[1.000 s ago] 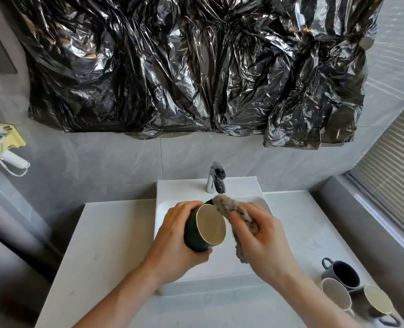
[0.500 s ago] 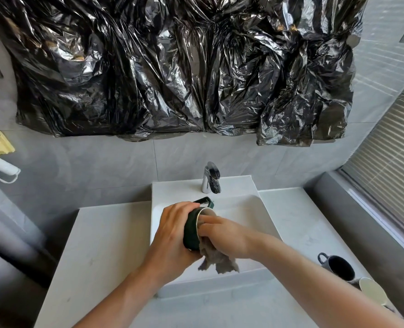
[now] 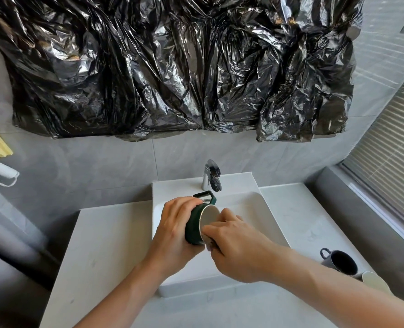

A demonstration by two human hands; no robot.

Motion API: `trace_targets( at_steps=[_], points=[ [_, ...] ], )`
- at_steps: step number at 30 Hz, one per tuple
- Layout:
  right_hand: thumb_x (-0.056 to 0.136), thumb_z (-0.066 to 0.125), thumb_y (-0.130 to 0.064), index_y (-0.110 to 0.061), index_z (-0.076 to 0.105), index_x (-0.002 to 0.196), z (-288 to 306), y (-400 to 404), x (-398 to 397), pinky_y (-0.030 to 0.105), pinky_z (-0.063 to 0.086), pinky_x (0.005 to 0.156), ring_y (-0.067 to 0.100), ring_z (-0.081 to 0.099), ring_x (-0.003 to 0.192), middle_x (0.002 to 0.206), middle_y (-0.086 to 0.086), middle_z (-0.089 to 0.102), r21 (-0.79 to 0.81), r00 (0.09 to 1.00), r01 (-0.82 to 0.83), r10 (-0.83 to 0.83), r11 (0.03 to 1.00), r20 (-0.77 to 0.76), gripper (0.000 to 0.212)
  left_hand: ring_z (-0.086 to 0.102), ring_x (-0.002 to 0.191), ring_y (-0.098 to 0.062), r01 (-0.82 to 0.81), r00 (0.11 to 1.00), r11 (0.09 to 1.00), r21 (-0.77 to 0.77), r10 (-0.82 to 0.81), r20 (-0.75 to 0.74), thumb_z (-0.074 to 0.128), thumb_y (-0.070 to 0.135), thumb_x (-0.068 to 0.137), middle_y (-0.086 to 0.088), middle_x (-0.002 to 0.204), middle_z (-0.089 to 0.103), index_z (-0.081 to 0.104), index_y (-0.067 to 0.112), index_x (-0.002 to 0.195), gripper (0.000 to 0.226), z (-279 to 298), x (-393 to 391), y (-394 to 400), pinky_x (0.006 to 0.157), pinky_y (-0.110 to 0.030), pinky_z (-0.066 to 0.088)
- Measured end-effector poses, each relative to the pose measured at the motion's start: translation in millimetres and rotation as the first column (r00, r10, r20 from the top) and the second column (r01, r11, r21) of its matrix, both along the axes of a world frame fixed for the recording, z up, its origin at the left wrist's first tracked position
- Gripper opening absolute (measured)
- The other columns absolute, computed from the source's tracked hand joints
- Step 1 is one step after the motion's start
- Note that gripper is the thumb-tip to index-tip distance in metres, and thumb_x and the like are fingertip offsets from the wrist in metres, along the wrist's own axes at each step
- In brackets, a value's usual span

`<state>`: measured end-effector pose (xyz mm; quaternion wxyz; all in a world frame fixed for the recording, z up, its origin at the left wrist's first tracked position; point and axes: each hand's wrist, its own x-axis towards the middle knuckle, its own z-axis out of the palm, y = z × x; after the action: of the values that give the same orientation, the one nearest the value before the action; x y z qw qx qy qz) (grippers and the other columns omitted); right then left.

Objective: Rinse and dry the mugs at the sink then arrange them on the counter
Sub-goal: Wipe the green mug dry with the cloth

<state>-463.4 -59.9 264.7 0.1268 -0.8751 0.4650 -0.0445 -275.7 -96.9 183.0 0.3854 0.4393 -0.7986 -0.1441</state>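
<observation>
Half a second ago the right hand [image 3: 237, 252] had its cloth [image 3: 211, 245] hanging loose below the green mug [image 3: 195, 227]; now only a scrap of cloth shows under the knuckles, and the fingers press into the lower lip of the mug's pale mouth, curled round the cloth. Left of it, at the middle of the frame, the left hand [image 3: 172, 233] wraps the mug's dark outside, holding it on its side over the white sink [image 3: 255, 209] with the handle pointing up toward the tap [image 3: 211, 175]. At the lower right edge a dark grey mug [image 3: 340, 261] stands upright on the pale counter [image 3: 106, 245], touching a cream mug [image 3: 375, 281] cut off by the forearm. Grey tiles cover the wall, crumpled black plastic sheeting [image 3: 172, 67] fills the upper frame, and window blinds [image 3: 390, 150] run down the right side.
</observation>
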Motion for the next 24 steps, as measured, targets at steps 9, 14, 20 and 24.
trace_targets(
  at_steps=[9, 14, 20, 24],
  points=[
    [0.097, 0.042, -0.022, -0.026, 0.039, 0.096, 5, -2, 2, 0.037, 0.033, 0.069, 0.031, 0.05, 0.091, 0.11, 0.0, 0.062, -0.059, 0.979, 0.105, -0.114, 0.993, -0.171, 0.005, 0.046, 0.129, -0.022, 0.03, 0.998, 0.997, -0.077, -0.025, 0.061, 0.07, 0.022, 0.068, 0.002, 0.138, 0.055, 0.057, 0.014, 0.137, 0.071, 6, -10, -1, 0.114, -0.015, 0.03],
    [0.094, 0.042, -0.016, -0.013, 0.054, 0.099, 8, -24, 5, 0.038, 0.048, 0.082, 0.032, 0.057, 0.095, 0.102, 0.006, 0.06, 0.323, 0.962, 0.27, -0.265, 0.907, -0.06, 0.013, 0.05, 0.127, -0.022, 0.074, 0.996, 0.991, -0.114, -0.067, 0.06, 0.08, 0.012, 0.072, 0.0, 0.134, 0.059, 0.063, 0.009, 0.132, 0.063, -1, -18, 2, 0.112, -0.025, 0.04],
    [0.097, 0.045, -0.002, -0.012, 0.058, 0.089, 4, -19, 4, 0.028, 0.054, 0.082, 0.012, 0.061, 0.084, 0.091, 0.005, 0.06, 0.824, 0.787, 0.098, -0.55, 0.558, 0.279, 0.017, 0.05, 0.13, -0.024, 0.101, 0.994, 0.982, -0.159, -0.093, 0.055, 0.087, 0.013, 0.079, 0.0, 0.136, 0.057, 0.063, 0.009, 0.134, 0.06, -6, -10, 0, 0.116, -0.027, 0.037],
    [0.097, 0.048, 0.0, -0.016, 0.049, 0.075, 4, -15, 0, 0.018, 0.046, 0.063, 0.007, 0.052, 0.065, 0.075, -0.001, 0.05, 0.827, 0.732, 0.059, -0.588, 0.559, 0.345, 0.027, 0.05, 0.131, -0.023, 0.117, 0.991, 0.98, -0.16, -0.107, 0.075, 0.081, 0.021, 0.082, 0.0, 0.137, 0.057, 0.061, 0.009, 0.135, 0.057, -5, -10, -3, 0.117, -0.026, 0.035]
  ],
)
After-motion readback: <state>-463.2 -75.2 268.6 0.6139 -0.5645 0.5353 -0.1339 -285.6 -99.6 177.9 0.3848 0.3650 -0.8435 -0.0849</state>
